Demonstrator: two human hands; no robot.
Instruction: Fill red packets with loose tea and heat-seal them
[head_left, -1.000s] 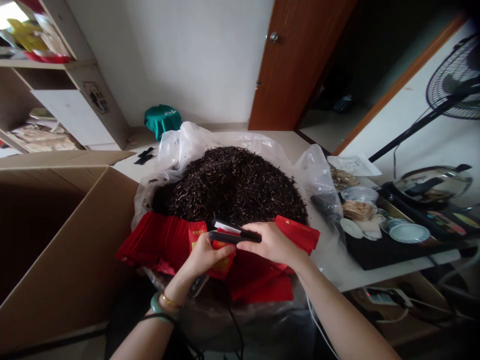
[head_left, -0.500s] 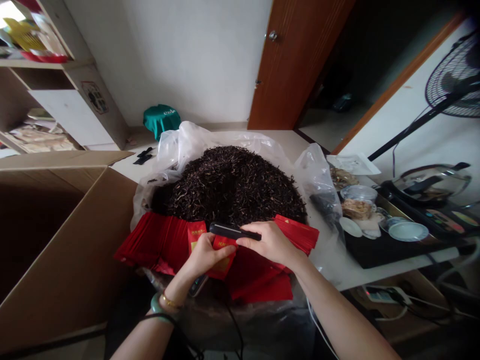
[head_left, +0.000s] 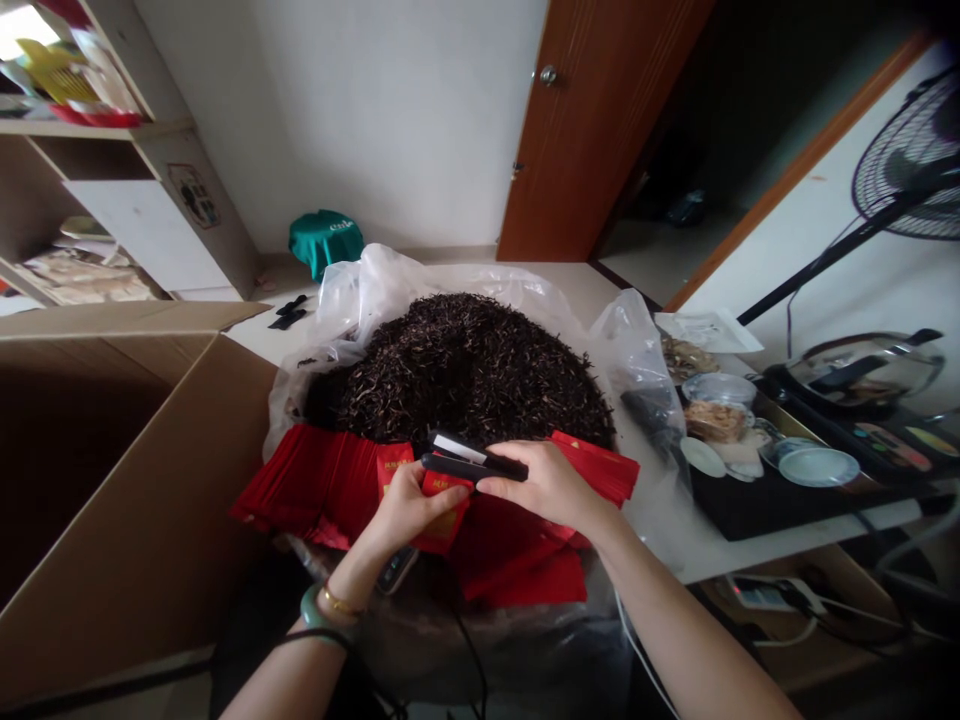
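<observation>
Passage to the left is being blocked by the upright wall of the cardboard box (head_left: 150,490). Low down beside the left hand (head_left: 405,508), the surface is being taken up by fanned red packets (head_left: 311,485). Between that hand and the right hand (head_left: 544,485), the gap is being bridged by the black clamp tool (head_left: 469,466). Ahead, the low route is being barred by the dark leaf heap (head_left: 472,365), while open air is being left above it. Rightward, low reach is being hindered by raised plastic sheeting (head_left: 634,335), then dishes (head_left: 819,464).
</observation>
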